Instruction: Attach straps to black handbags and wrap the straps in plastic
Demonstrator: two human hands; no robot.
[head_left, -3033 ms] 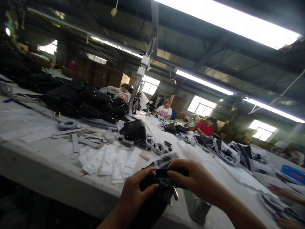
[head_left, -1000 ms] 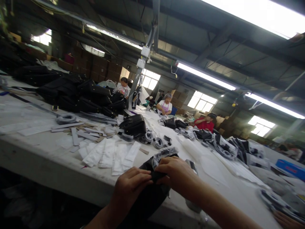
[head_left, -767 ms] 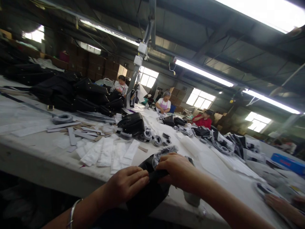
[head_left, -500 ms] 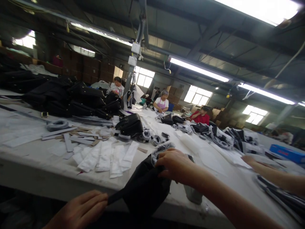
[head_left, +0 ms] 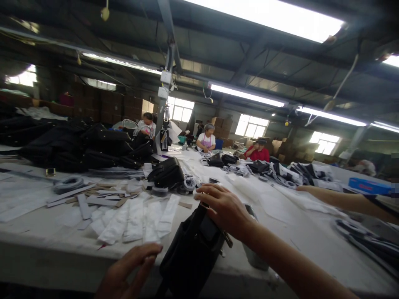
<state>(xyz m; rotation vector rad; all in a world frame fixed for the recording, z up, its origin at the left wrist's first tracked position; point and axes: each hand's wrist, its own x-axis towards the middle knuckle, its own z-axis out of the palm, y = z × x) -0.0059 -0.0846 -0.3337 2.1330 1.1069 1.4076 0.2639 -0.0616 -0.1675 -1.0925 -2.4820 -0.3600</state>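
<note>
A black bag point(head_left: 195, 249) with metal fittings stands tilted at the table's near edge. My right hand point(head_left: 224, 207) is closed on its upper end, fingers bent over a black strap with a small metal buckle. To the left of the bag, my left hand point(head_left: 131, 268) is held with its fingers slightly apart, and nothing shows in them. The bag's lower end drops out of the picture. Just behind my right wrist stands a grey container point(head_left: 254, 245), partly covered by my forearm.
White packing strips point(head_left: 134, 220) and card pieces lie left on the white table point(head_left: 296, 232). Behind them are another black bag point(head_left: 166, 172), grey coils point(head_left: 68, 184) and a big heap of black bags point(head_left: 75, 141). A co-worker's arm point(head_left: 336, 199) reaches in from the right; several people sit farther back.
My left hand has let go of the black strap it was pulling. The bag has turned more upright, and my right hand now grips its upper end. The co-worker's arm has shifted left.
</note>
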